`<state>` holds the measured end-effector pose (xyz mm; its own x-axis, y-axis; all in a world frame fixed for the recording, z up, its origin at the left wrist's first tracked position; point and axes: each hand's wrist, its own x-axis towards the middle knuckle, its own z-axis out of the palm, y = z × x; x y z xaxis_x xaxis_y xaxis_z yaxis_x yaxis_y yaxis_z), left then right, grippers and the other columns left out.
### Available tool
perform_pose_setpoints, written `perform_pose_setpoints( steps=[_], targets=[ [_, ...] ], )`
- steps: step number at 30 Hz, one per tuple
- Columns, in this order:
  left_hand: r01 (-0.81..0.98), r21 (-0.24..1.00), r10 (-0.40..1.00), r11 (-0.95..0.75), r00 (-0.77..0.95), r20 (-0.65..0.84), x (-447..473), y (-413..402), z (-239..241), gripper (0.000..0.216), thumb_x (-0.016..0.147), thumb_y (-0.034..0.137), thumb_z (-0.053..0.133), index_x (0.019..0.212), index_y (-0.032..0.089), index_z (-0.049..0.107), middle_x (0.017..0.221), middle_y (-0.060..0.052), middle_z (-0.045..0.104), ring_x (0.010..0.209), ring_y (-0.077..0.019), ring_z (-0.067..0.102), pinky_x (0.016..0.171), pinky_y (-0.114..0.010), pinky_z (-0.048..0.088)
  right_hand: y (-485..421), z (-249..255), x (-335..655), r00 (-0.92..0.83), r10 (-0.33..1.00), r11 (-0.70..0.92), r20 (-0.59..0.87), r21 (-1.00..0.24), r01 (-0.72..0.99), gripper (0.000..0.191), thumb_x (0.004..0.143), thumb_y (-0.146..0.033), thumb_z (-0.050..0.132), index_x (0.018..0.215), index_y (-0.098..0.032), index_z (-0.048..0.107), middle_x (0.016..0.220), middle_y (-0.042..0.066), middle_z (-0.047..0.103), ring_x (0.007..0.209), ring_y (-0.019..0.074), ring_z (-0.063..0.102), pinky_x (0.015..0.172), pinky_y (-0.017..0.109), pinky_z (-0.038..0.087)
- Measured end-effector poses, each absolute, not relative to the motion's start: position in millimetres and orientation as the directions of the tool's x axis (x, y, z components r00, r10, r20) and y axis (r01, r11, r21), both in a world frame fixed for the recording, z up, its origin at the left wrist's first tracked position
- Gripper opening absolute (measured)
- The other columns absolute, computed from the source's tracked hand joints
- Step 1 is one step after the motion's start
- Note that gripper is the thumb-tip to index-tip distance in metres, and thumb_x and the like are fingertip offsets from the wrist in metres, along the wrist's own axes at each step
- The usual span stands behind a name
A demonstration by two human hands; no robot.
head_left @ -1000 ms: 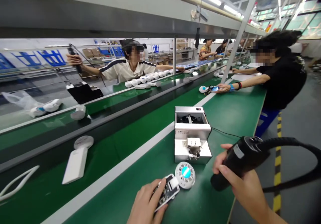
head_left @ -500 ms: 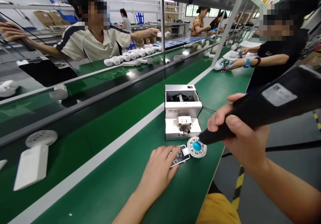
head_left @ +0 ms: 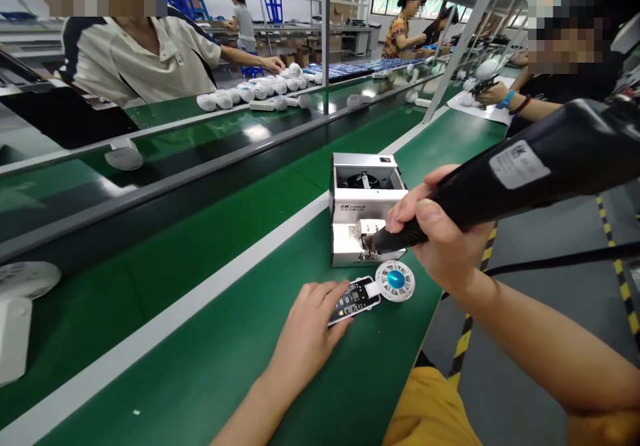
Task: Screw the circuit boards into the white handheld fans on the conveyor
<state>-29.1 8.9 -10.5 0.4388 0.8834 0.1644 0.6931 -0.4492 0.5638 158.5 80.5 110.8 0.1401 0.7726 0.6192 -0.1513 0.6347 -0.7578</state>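
My right hand (head_left: 440, 243) is wrapped round a black electric screwdriver (head_left: 520, 166), whose tip touches the front slot of a silver screw feeder box (head_left: 363, 209). My left hand (head_left: 307, 329) lies flat on the green bench, fingers pressing the handle end of a small opened device (head_left: 357, 296) with a bare circuit board. A round white fan head with a blue centre (head_left: 395, 281) sits at the device's right end, just below the screwdriver tip.
A conveyor belt (head_left: 210, 233) runs along the bench's far side, with white fan parts (head_left: 25, 286) at the left. Other people work across the line and at the right. Rows of white fans (head_left: 250, 93) lie on the far bench. A metal post (head_left: 326, 39) stands behind.
The screwdriver tip has moved up from beside the fan head to the screw feeder's slot. My view has dropped closer to the bench. My left hand stays on the device.
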Motion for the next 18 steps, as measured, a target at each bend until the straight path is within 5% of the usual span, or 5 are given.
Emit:
perform_pose_setpoints(
  steps=[18],
  targets=[
    [0.654, 0.613, 0.886, -0.444, 0.424, 0.189, -28.3, 7.5, -11.7, 0.052, 0.086, 0.021, 0.069, 0.134, 0.024, 0.049, 0.120, -0.007, 0.061, 0.105, -0.0257, 0.051, 0.091, -0.042, 0.047, 54.5, 79.1, 153.7, -0.096, 0.850, 0.485, 0.519, -0.840, -0.244, 0.028, 0.090, -0.030, 0.065, 0.110, -0.025, 0.047, 0.069, -0.003, 0.059, 0.056, 0.0167, 0.057, 0.057, 0.036, 0.051]
  ],
)
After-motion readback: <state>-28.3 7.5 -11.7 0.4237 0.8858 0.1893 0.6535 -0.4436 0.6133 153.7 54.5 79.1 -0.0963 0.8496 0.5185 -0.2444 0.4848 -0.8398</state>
